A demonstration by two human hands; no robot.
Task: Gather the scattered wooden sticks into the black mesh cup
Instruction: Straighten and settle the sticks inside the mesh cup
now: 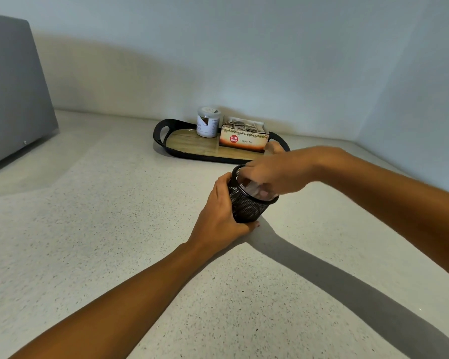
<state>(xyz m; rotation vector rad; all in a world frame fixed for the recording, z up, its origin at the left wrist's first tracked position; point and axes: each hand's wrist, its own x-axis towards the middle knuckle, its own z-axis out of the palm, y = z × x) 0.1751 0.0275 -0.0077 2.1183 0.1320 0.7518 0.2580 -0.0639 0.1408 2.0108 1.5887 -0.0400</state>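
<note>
From my feed, the left hand [222, 216] has its grip round the cup [246, 207], fingers curled over the far side of the mesh and the thumb down by the base on the near side. The cup sits on the counter [101, 229], tipped so its mouth leans toward the right, just in front of the tray [158, 132].

The right hand [275, 174] comes in from the right and hangs over the cup's mouth, its fingers dipping past the rim. It is blurred, so I cannot tell whether its grip is closed on anything or loose. Inside the rim I see pale shapes [254, 189], too smeared for me to say they are sticks.

On the tray stand a jar [208, 123] and, touching or just beside it, a tea box [244, 139] with sachets showing at its open top. A grey block [11, 86] fills the far left edge.
</note>
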